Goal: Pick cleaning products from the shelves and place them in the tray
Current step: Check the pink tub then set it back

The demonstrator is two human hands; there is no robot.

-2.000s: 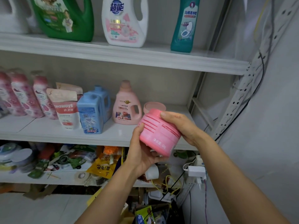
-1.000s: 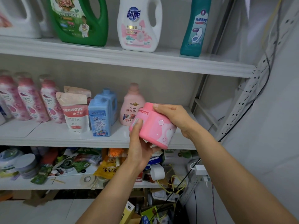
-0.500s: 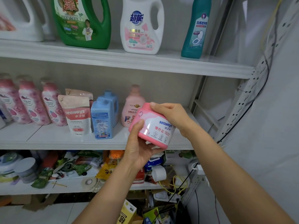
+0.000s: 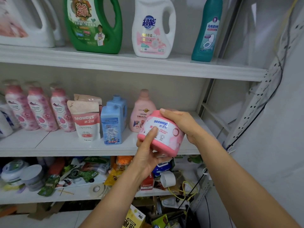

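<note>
Holding pink tub [image 4: 162,134] w/ both grips, up in front of mid shelf [image 4: 65,145] near its right end, clear of the board, tilted, "seaways" label facing cam. Left grip [image 4: 148,155] cupped under tub's lower left edge, thumb [image 4: 152,134] pressed flat on label. Right grip [image 4: 181,124] wrapped over tub's upper right side, fingers curled round top rim. Just behind tub on mid shelf: pale pink bottle [image 4: 143,112]. Left of that, 2 blue bottles [image 4: 111,127] one behind the other, then 2 refill pouches [image 4: 86,120], then 3 pink floral bottles [image 4: 41,109] in a row. On top shelf [image 4: 131,65], L to R: green jug [image 4: 93,25], white jug [image 4: 153,30] w/ pink label, teal toilet-cleaner bottle [image 4: 207,30], all upright. Under mid shelf: lower shelf [image 4: 24,197] crammed w/ loose packets, tape roll [image 4: 97,189] near front edge, round white tubs [image 4: 14,171] far left.
</note>
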